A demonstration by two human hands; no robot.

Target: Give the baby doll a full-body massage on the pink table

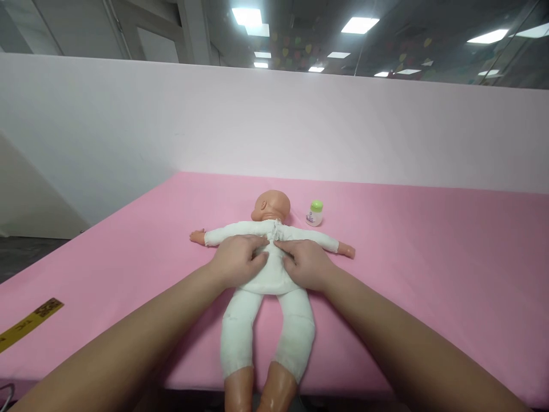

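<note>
A baby doll (274,281) with a white cloth body lies stretched out on its front. Its bald head is turned to the left, and its arms are spread to both sides. A drawstring tie (277,232) gathers the cloth below the neck. My left hand (241,260) rests on the left side of the doll's upper back, its index finger and thumb pointing inward. On the right side, my right hand (307,263) mirrors it, fingertips touching the cloth near the middle. Both hands have finger and thumb apart; their other fingers are partly hidden.
A small jar (314,215) with a green lid stands right of the doll's head. The pink padded table (429,274) meets a white partition (300,126) behind. A yellow printed strip (30,324) lies at the front left. The doll's feet reach past the near edge.
</note>
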